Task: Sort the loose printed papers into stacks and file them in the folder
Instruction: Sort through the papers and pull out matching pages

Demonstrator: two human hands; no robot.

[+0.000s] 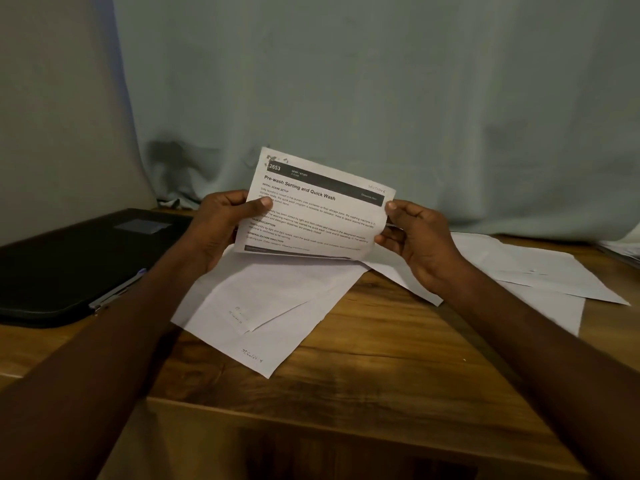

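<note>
While pinched by both hands' fingers (258, 204), printed sheet (313, 206) above table (381, 358); black folder (72, 261) closed.

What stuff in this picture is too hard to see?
Head view:
- Small print on the held paper: blurred and too tiny; only the title reads.
- Papers on the table: face down, print hidden.
- Black folder: cut off by the left edge, partly behind the left arm; contents unseen.
- Stack at far right: cut off by the edge.
</note>
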